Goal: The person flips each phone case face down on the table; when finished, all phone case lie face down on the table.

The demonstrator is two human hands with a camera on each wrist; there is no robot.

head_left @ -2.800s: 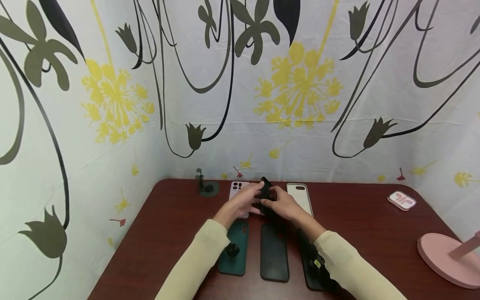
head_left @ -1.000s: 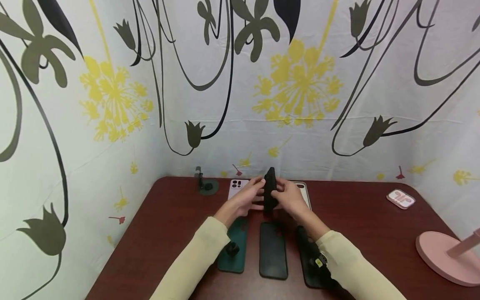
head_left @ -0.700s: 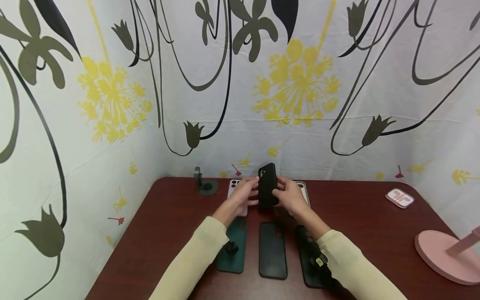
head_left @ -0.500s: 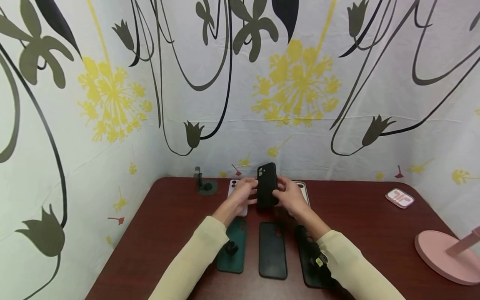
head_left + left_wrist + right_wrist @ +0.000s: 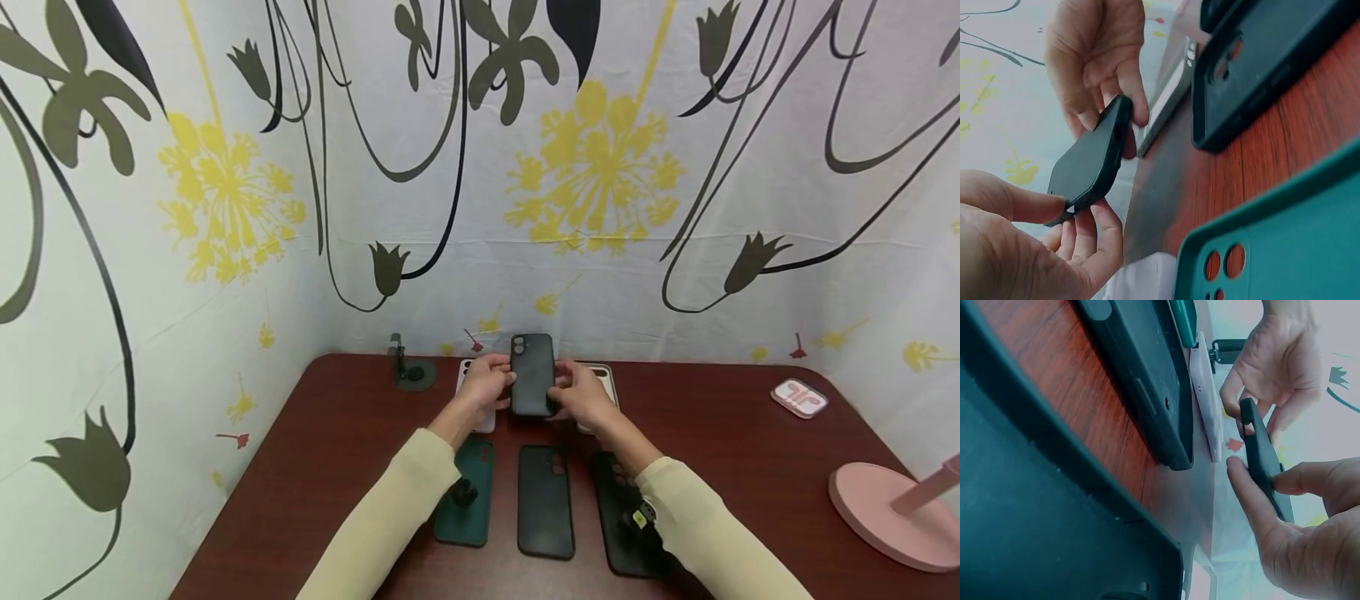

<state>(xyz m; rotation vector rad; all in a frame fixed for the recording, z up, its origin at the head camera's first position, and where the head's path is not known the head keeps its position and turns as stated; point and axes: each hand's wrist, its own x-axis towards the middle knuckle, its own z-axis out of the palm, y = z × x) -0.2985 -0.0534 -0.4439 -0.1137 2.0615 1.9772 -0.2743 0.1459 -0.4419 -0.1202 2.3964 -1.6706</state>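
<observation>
Above the back of the table, both hands hold a black phone case [image 5: 532, 375] by its opposite long sides. Its back, with the camera cutout at the upper left, faces the head camera. My left hand [image 5: 483, 387] grips the left edge, thumb on the back and fingers behind, as the left wrist view shows. On the other edge, my right hand [image 5: 581, 396] pinches the lower corner between thumb and fingers. Partly hidden beneath the hands lie a lilac phone case [image 5: 487, 422] on the left and a pale phone case [image 5: 606, 379] on the right.
Nearer the front lie a teal case [image 5: 471, 475], a black case [image 5: 545, 500] and another black case [image 5: 615, 533], partly covered by the right forearm. A dark round-based stand [image 5: 416, 375] is back left. A pink-and-white item [image 5: 800, 398] and pink round base [image 5: 896, 517] stand right.
The held black case has turned from edge-on to showing its whole back, and then tipped back and dropped slightly. Both hands have kept hold of it.
</observation>
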